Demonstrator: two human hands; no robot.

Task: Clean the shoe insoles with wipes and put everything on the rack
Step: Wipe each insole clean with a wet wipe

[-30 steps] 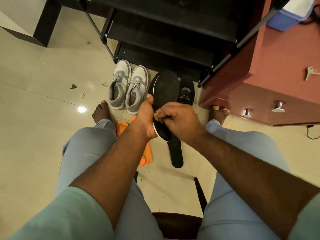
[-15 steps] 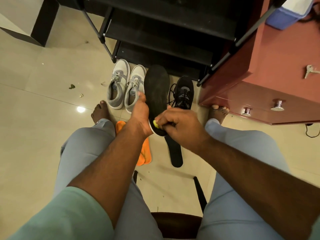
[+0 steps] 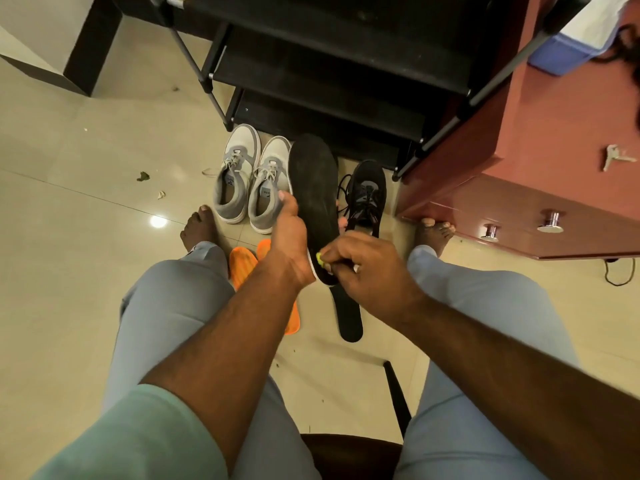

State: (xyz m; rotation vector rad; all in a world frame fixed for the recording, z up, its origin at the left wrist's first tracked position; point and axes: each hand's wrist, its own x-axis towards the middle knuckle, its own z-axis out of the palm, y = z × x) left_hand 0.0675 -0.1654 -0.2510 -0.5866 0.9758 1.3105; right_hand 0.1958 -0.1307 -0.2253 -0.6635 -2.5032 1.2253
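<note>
Left hand (image 3: 289,244) grips black insole (image 3: 315,188) along its edge, toe end pointing away. Right hand (image 3: 363,268) pinches small yellow wipe (image 3: 321,260) against insole's heel. Second black insole (image 3: 349,317) on floor below right hand; orange insoles (image 3: 244,265) under left wrist. Grey sneakers (image 3: 249,181), black shoe (image 3: 367,192), rack (image 3: 329,81) beyond hands.
</note>
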